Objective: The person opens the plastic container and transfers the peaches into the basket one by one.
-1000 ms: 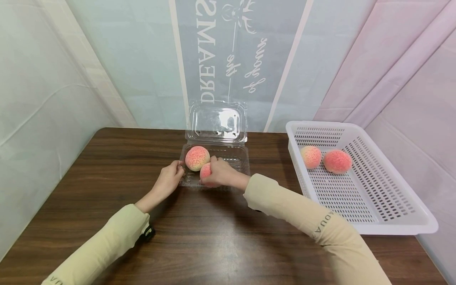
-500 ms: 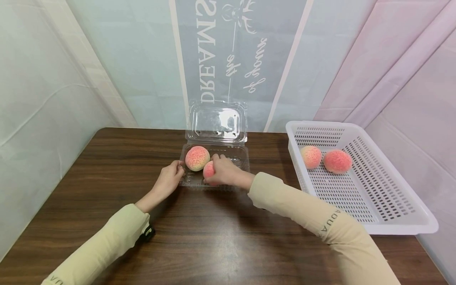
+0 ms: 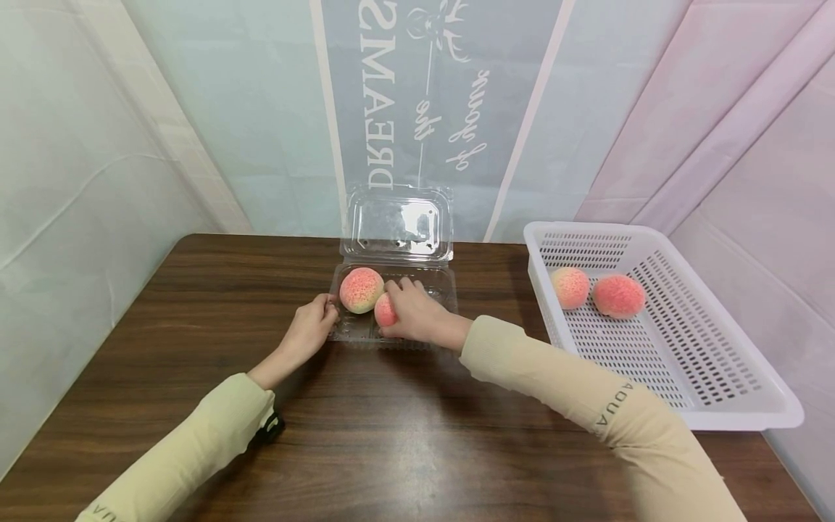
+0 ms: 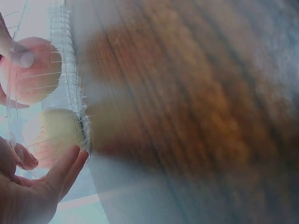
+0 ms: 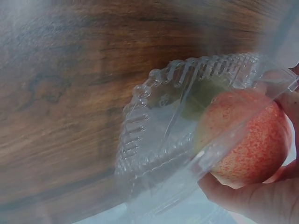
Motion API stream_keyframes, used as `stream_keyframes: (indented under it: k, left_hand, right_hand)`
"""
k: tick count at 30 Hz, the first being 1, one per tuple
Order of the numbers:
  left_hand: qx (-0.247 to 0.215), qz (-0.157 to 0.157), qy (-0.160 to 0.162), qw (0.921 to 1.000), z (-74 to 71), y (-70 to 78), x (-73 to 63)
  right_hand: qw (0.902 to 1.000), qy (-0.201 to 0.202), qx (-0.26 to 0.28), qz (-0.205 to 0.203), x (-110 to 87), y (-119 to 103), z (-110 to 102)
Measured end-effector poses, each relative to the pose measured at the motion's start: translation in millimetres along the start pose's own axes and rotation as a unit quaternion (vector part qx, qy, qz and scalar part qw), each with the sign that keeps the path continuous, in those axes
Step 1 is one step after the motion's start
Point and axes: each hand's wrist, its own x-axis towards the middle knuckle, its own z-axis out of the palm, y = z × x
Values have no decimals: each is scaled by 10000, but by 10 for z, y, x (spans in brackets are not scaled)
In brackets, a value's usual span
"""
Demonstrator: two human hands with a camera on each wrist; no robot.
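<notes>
A clear plastic clamshell box point(image 3: 355, 332) lies on the table with its lid point(image 3: 391, 225) raised at the back. One pink-and-yellow peach point(image 3: 362, 290) sits in its left part. My right hand point(image 3: 417, 313) grips a second peach point(image 3: 385, 310) inside the box, to the right of the first; the right wrist view shows thumb and fingers around this peach point(image 5: 247, 140). At the box's left side, my left hand point(image 3: 308, 326) pinches the rim, and in the left wrist view its fingers point(image 4: 58, 175) are at the clear wall.
On the right of the brown wooden table point(image 3: 365, 428) stands a white perforated basket point(image 3: 737, 420). Two more peaches, one paler point(image 3: 570, 288) and one redder point(image 3: 618, 296), lie in it. A printed cloth point(image 3: 437, 109) hangs behind the table.
My right hand has shifted slightly to the right within the box, carrying the second peach along. The left hand, the first peach and the basket have stayed where they were.
</notes>
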Motion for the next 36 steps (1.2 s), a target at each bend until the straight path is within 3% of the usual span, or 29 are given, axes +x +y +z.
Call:
stream_keyframes:
  k: [16, 36]
  left_hand:
    - [-37, -30, -27, 10000, 0, 12, -8]
    - [-15, 29, 27, 10000, -3, 13, -13]
  right_hand:
    - [9992, 54, -404, -38, -51, 54, -38]
    - [9945, 26, -927, -481, -111, 112, -107]
